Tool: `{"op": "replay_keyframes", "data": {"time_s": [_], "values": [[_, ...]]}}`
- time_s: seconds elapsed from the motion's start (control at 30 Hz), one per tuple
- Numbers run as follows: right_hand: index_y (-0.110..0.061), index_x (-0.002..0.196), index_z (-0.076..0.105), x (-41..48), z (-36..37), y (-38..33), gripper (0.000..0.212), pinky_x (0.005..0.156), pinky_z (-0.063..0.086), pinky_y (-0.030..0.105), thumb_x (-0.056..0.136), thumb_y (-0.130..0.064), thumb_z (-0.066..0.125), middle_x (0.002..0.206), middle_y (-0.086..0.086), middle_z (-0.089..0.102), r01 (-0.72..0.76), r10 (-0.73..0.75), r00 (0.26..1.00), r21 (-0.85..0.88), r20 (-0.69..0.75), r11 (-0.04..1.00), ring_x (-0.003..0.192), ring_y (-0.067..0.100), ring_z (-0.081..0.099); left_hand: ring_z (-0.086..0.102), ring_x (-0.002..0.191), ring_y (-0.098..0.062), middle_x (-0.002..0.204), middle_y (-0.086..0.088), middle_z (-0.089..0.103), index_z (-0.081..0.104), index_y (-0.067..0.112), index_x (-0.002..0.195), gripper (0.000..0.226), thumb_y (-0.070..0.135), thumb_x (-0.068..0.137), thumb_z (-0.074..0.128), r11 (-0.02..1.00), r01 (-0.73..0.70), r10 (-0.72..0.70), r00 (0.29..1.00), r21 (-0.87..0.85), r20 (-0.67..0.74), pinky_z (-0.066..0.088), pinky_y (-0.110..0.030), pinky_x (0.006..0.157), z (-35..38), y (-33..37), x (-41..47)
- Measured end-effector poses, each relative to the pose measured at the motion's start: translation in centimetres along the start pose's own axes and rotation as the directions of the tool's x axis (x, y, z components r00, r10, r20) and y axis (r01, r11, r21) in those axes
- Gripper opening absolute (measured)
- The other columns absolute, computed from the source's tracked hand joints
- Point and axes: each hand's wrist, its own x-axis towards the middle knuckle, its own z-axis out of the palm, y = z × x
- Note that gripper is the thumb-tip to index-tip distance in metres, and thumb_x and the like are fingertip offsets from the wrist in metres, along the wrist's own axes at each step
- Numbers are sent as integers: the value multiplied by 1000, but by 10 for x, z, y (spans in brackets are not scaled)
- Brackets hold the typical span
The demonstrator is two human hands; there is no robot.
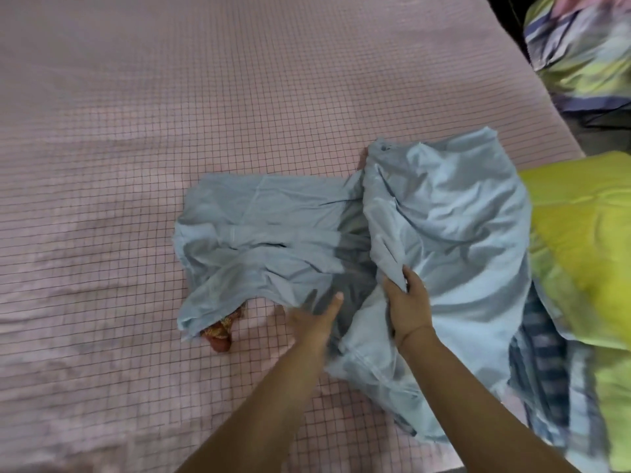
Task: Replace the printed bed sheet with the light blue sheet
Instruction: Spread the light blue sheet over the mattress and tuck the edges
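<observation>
Sheet of crumpled light blue cloth (444, 213) is clamped by right hand (408, 302) fingers for unfolding; left hand (312, 322) is held flat, fingers straight.

Soft even indoor light, faint shadows, motion blur toward edges, perhaps slight wide-angle bending

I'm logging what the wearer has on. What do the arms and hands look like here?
Both forearms are bare, no sleeves in view. The left hand and right hand are ungloved. A thin band seems to circle the right wrist.
</observation>
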Motion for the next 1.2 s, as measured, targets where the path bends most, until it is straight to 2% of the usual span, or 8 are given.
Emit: {"op": "replay_keyframes", "data": {"time_s": [0.03,0.13,0.27,0.47,0.63,0.8,1.0,1.2], "values": [[-17,135,51,-5,3,-4,43,101,47,45,93,-19,60,125,3,60,-6,6,1000,12,31,1000,113,24,59,52,124,-19,141,5,47,47,22,140,121,80,39,79,999,-27,27,999,18,39,44,-41,107,7,-6,-12],[-16,129,57,-23,4,-13,37,94,52,41,93,-20,62,115,4,66,-19,13,991,42,133,999,104,23,63,66,105,-21,114,-3,69,61,18,125,63,65,83,57,998,51,-57,970,32,238,53,-35,92,12,5,-38],[-14,123,61,-41,-11,-23,30,87,56,40,93,-21,61,108,9,70,-101,83,974,78,213,992,97,26,67,65,109,-18,121,1,68,63,28,120,67,76,80,39,992,93,-119,899,83,421,50,-37,97,8,28,-52],[-8,115,64,-34,-80,-53,27,64,58,27,93,-23,58,99,12,70,-130,85,965,174,247,976,82,23,66,41,137,-23,150,-5,44,37,15,148,75,66,94,24,998,39,-52,934,44,354,28,-40,116,-4,41,-55],[-11,112,68,-25,-120,-63,63,72,57,34,63,-48,79,106,15,71,-13,-31,955,149,295,989,92,28,67,43,135,-21,148,-4,45,39,16,147,73,65,94,27,998,55,-61,932,27,358,31,-37,112,8,31,-55],[-11,111,68,-30,-125,-61,73,74,55,32,54,-54,85,101,12,72,36,-74,944,122,322,992,91,25,68,42,137,-21,152,-4,41,34,17,150,80,68,88,34,999,12,-30,908,46,418,32,-37,114,55,40,-66],[-17,118,67,-34,-160,-67,60,93,52,46,68,-46,77,111,11,71,80,-118,911,112,395,991,105,33,65,61,103,-22,118,-4,64,55,16,132,73,70,83,51,999,44,-30,886,-20,463,52,-41,89,123,79,-75],[-18,124,64,-37,-228,-83,76,92,53,43,61,-57,81,120,8,68,146,-184,894,123,408,982,109,27,65,66,89,-28,115,-17,68,61,5,118,37,16,85,73,997,-62,72,950,-41,303,57,-37,71,206,96,-76]]}}
